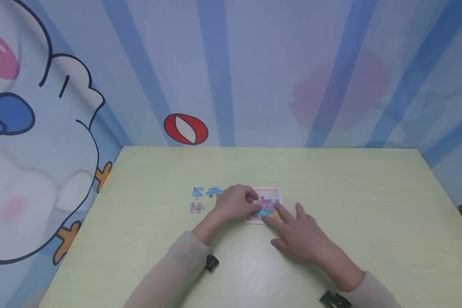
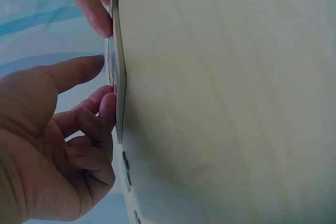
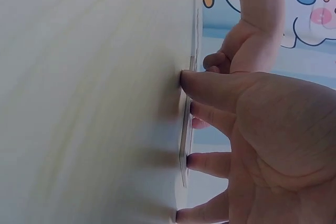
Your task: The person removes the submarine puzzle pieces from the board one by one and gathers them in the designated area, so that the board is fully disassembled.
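A small jigsaw puzzle in a pale frame (image 1: 267, 188) lies on the table, partly filled with pink, blue and orange pieces (image 1: 268, 205). My left hand (image 1: 235, 202) covers its left side, thumb and forefinger pinching a puzzle piece at the board; the fingers mostly hide that piece. In the left wrist view, the other fingers of that hand (image 2: 68, 135) curl at the frame's edge. Fingers spread, my right hand (image 1: 300, 233) rests its fingertips on the puzzle's right side and lower edge. The right wrist view shows the thumb of this hand (image 3: 262, 129) touching the table.
Left of the frame lie three loose pieces: a blue one (image 1: 197, 192), another blue one (image 1: 213, 191) beside it, and a pinkish one (image 1: 196, 208) nearer me. The pale table (image 1: 354, 205) ends at a cartoon-printed backdrop (image 1: 254, 85).
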`<action>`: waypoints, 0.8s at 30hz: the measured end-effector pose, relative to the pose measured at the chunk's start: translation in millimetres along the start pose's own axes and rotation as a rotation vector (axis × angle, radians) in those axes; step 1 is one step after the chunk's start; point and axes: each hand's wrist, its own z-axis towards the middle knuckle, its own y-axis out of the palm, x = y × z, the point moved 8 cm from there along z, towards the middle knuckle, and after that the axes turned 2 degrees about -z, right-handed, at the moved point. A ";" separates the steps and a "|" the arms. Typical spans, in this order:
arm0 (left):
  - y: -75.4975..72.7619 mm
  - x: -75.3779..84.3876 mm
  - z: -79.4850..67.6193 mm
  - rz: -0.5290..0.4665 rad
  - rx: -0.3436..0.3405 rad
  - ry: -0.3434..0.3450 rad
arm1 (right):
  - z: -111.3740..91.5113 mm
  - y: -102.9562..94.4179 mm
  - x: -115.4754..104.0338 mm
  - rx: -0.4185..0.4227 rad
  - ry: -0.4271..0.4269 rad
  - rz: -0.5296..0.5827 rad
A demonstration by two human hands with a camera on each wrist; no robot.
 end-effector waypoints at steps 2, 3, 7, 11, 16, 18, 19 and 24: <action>2.0 1.7 0.6 0.016 -0.003 -0.011 | -0.4 -0.3 0.1 -0.001 0.001 -0.001; 2.4 2.8 0.7 0.024 -0.003 -0.015 | -0.6 -0.7 -0.2 0.002 -0.002 -0.001; 3.2 5.9 0.3 0.057 0.005 -0.032 | -1.1 -2.2 -1.2 0.011 -0.010 -0.003; 4.2 7.6 -0.6 0.058 0.008 -0.038 | -1.0 -1.7 -1.3 0.010 -0.009 -0.008; 4.6 8.7 -1.1 0.061 0.014 -0.033 | -0.5 -0.3 -0.6 0.005 -0.002 -0.005; 4.5 8.9 -1.4 0.065 0.013 -0.031 | -0.3 0.2 -0.4 0.005 -0.004 -0.006; 4.2 9.0 -1.6 0.068 0.015 -0.032 | -0.2 0.2 -0.3 0.006 -0.004 -0.005; 3.0 8.7 -1.1 0.076 0.010 -0.033 | 0.4 0.1 -0.9 0.017 -0.016 -0.001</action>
